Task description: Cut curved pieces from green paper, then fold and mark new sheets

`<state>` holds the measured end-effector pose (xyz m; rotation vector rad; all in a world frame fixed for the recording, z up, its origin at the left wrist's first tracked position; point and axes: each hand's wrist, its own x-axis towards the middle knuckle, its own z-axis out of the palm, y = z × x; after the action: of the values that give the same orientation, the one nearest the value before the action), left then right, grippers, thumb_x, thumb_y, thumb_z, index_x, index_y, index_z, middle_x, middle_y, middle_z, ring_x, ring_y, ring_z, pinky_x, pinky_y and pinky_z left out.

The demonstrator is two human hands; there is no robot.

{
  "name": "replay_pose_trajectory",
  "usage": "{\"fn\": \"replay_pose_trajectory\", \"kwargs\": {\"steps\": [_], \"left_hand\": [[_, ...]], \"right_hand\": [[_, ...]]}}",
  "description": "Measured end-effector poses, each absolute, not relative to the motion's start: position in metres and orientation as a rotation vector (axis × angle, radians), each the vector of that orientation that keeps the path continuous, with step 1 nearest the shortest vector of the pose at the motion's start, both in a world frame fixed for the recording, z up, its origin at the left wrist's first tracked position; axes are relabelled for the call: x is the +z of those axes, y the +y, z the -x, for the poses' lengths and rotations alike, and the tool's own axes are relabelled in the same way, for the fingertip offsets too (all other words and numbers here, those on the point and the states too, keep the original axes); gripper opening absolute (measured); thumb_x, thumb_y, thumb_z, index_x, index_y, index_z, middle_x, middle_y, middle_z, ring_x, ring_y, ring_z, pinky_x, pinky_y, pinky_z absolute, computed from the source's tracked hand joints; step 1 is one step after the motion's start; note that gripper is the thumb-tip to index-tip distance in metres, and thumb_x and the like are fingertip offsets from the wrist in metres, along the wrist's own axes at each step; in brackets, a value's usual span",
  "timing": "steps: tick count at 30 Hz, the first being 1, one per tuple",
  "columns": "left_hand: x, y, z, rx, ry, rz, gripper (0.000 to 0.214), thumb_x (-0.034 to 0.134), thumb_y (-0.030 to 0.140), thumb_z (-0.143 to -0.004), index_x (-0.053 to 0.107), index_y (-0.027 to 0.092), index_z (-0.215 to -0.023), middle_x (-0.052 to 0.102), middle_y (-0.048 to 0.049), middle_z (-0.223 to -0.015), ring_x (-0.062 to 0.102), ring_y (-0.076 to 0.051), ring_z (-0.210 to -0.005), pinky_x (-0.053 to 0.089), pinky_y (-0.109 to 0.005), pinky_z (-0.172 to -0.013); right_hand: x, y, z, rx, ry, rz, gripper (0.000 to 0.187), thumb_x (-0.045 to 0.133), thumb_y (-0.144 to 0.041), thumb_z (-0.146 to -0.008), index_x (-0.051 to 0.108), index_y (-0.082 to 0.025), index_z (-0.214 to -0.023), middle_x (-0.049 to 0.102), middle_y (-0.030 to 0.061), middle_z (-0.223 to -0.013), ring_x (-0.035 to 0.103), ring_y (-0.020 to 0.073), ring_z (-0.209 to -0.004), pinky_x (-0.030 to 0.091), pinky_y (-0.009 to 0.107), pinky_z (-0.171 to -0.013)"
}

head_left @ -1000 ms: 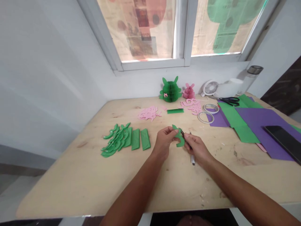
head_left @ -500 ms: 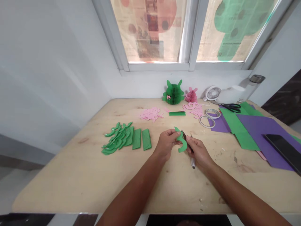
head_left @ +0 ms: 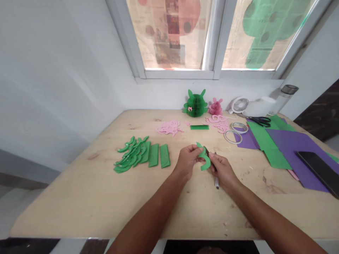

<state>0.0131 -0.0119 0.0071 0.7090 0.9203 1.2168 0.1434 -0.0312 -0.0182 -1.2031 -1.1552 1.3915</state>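
My left hand (head_left: 187, 160) pinches a curved green paper cut-out (head_left: 203, 157) just above the wooden table (head_left: 87, 201). Close on its right, my right hand (head_left: 221, 168) is closed on a thin dark tool (head_left: 211, 158), its tip against the cut-out's right edge. A silver pen (head_left: 216, 181) lies on the table under my right hand. Off to the left lie a pile of similar green curved pieces (head_left: 131, 154) and two folded green strips (head_left: 159, 156).
Pink cut-outs (head_left: 169, 127), a small green strip (head_left: 199, 127), green (head_left: 195, 103) and pink (head_left: 215, 107) honeycomb paper figures and two tape rolls (head_left: 235, 132) sit further back. Green (head_left: 267, 143) and purple (head_left: 296, 146) sheets, black scissors (head_left: 261, 120), a small fan (head_left: 238, 104) and a dark phone (head_left: 319, 165) fill the right.
The view has tilted slightly, so everything sits a little differently in frame. Both hands keep the same hold on the green cut-out and the tool.
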Motion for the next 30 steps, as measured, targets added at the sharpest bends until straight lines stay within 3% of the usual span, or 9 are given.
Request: {"fn": "replay_pose_trajectory", "kwargs": {"steps": [30], "left_hand": [[0.0069,-0.0113,-0.0138,1.230,0.948,-0.702,0.027,0.078,0.032,-0.053,0.060,0.013,-0.061,0.060,-0.0008,-0.060,0.055,-0.009,-0.054,0.048,-0.023,-0.056]], "right_hand": [[-0.0230,-0.0297,-0.1455,1.351,-1.212,1.196,0.052,0.052,-0.058,-0.084,0.040,-0.020,-0.050,0.031,-0.0069,-0.040,0.022,0.0066,-0.039,0.013,0.026,-0.041]]}}
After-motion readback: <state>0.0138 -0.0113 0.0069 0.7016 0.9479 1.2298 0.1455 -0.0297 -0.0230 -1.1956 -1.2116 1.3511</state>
